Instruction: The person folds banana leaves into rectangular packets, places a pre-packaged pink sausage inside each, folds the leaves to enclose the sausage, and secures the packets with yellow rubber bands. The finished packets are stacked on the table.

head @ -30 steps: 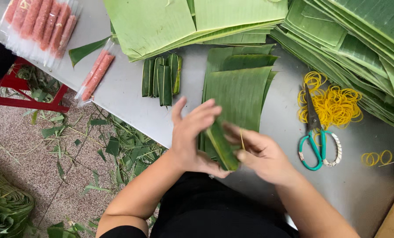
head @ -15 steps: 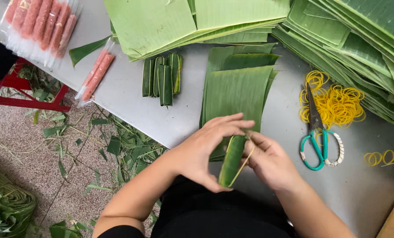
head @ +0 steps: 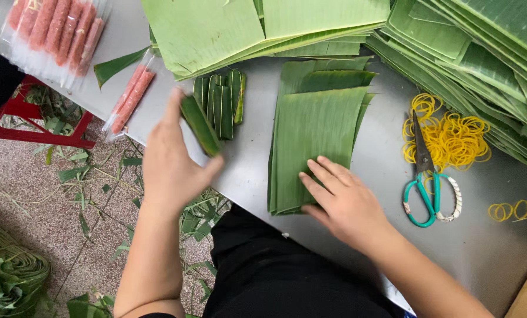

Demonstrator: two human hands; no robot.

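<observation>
Wrapped green banana-leaf roll (head: 200,125), a slim finished packet, sits in the grip of the left hand (head: 172,165), pinched between thumb and fingers with its far end tilted toward the row of similar small leaf-wrapped rolls (head: 221,105) lying side by side on the grey metal worktop (head: 252,171). The roll hangs just beside that row, apparently not yet set down among them. The right hand (head: 343,203) lies flat and open, holding nothing, its fingertips pressed on the near edge of the stack of cut rectangular banana-leaf sheets (head: 316,135) in front of the person.

Half a second ago both hands were together at the near edge of that stack, closing around the roll; now the left hand has carried it away to the left and forward, while the right has let go and dropped onto the sheets.

Further out, teal-handled scissors (head: 425,182) lie on a heap of yellow rubber bands (head: 452,135) to the right. Clear packets of pink sausage sticks (head: 131,97) lie near the worktop's left edge, and large piles of banana leaves (head: 263,29) fill the far side.
</observation>
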